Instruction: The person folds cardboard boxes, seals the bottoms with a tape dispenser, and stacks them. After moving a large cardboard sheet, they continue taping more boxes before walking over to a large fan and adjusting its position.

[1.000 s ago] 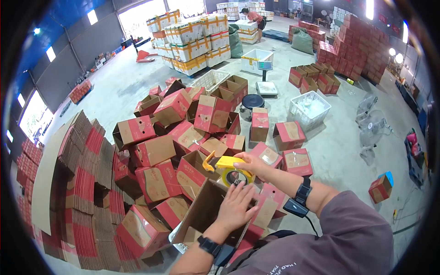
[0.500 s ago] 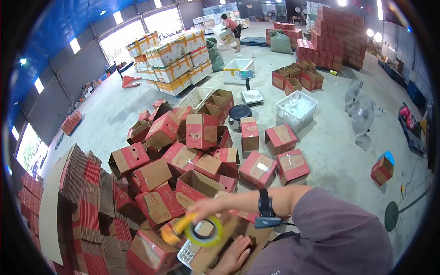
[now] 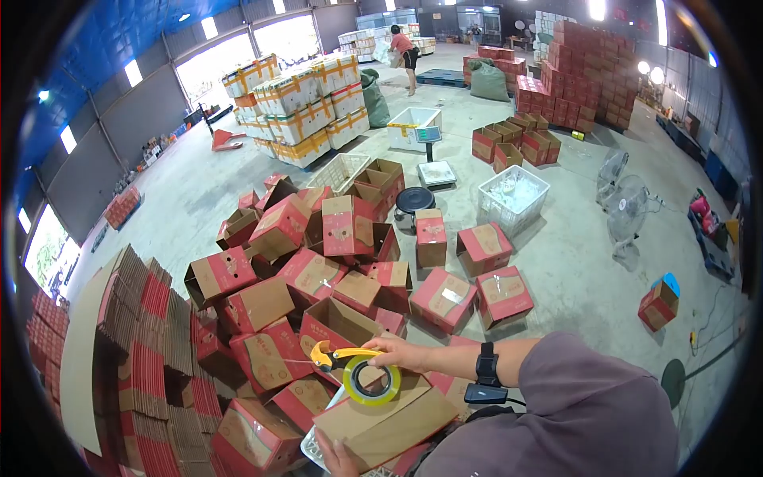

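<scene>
A yellow tape dispenser [image 3: 334, 355] with a large roll of clear tape [image 3: 371, 380] is gripped by its handle in my right hand [image 3: 395, 352]. The roll is over the top of a brown cardboard box [image 3: 387, 421], whose flaps lie closed. My left hand [image 3: 336, 455] rests with fingers spread against the near left side of this box. Under the box, part of a white plastic crate [image 3: 311, 450] shows at the left.
Red and brown boxes [image 3: 262, 358] are heaped ahead and left. Flattened cartons [image 3: 151, 358] stand at the far left. Beyond are a black stool [image 3: 416, 200], a scale [image 3: 436, 173], a white crate [image 3: 513, 195] and fans [image 3: 628, 207]. A person [image 3: 404, 57] stands far back.
The tape dispenser has moved right and over the box. The box's flaps, raised before, now lie flat. My left hand has shifted from the top to the left side. The distant person is more upright.
</scene>
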A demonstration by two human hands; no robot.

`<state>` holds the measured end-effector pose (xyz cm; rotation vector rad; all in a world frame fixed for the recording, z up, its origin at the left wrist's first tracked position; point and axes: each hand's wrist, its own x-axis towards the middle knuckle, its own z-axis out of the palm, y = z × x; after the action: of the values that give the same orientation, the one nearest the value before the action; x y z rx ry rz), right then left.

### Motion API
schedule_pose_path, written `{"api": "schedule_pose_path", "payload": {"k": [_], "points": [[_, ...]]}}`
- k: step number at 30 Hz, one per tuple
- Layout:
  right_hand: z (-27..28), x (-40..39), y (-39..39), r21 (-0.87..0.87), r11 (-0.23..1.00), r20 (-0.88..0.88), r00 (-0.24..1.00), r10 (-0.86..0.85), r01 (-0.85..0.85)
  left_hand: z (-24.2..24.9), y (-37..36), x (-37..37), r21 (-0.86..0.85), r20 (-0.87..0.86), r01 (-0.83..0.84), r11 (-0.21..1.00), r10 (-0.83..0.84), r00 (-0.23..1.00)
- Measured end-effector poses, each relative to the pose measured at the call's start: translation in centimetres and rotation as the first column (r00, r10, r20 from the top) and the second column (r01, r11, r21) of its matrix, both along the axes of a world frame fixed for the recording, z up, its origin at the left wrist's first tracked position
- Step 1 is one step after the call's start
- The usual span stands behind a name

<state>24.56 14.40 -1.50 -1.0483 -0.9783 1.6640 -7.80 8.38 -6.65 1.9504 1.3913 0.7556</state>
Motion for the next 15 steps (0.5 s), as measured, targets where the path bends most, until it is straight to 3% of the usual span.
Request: {"api": "schedule_pose_path", "payload": {"k": [2, 4, 6, 7, 8, 10, 12, 13, 15], "points": [[0.2, 0.2, -0.4, 0.085, 0.994, 0.083, 0.994, -0.076, 0.069, -3.8, 2.1, -0.5, -0.088, 0.168, -0.037, 0.995, 0.052, 0.984], [0.3, 0.1, -0.7, 0.050, 0.989, 0.105, 0.984, -0.146, 0.141, -1.0, 2.6, 0.6, -0.169, 0.165, -0.043, 0.985, 0.071, 0.984], [-0.2, 0.0, -0.8, 0.052, 0.970, 0.097, 0.966, -0.241, 0.237, 0.3, 4.2, 0.1, -0.386, 0.219, 0.037, 0.922, 0.053, 0.974], [3.1, 0.6, -1.5, -0.010, 0.988, 0.136, 0.979, -0.150, 0.153, 2.8, 3.7, 1.2, -0.384, 0.041, -0.029, 0.923, 0.048, 0.998], [4.7, 1.1, -1.7, -0.010, 0.987, 0.139, 0.977, -0.160, 0.163, 3.6, 3.5, 1.4, -0.385, 0.045, -0.017, 0.923, 0.037, 0.998], [7.1, 2.1, -1.9, 0.311, 0.949, 0.262, 0.965, -0.029, -0.056, 4.1, 3.5, 1.9, -0.325, 0.145, 0.018, 0.945, 0.031, 0.989], [13.5, 2.4, -3.9, 0.399, 0.911, 0.246, 0.969, 0.006, -0.107, 1.8, 4.2, 0.7, -0.390, 0.054, -0.034, 0.920, 0.060, 0.997], [14.5, 2.0, -4.9, 0.393, 0.914, 0.246, 0.969, 0.003, -0.103, 1.8, 4.3, 0.6, -0.439, 0.068, -0.021, 0.898, 0.057, 0.996], [15.5, 1.7, -6.5, 0.666, 0.727, 0.406, 0.898, -0.167, -0.167, 2.0, 4.3, 0.4, -0.533, 0.096, 0.001, 0.846, 0.059, 0.994]]}}
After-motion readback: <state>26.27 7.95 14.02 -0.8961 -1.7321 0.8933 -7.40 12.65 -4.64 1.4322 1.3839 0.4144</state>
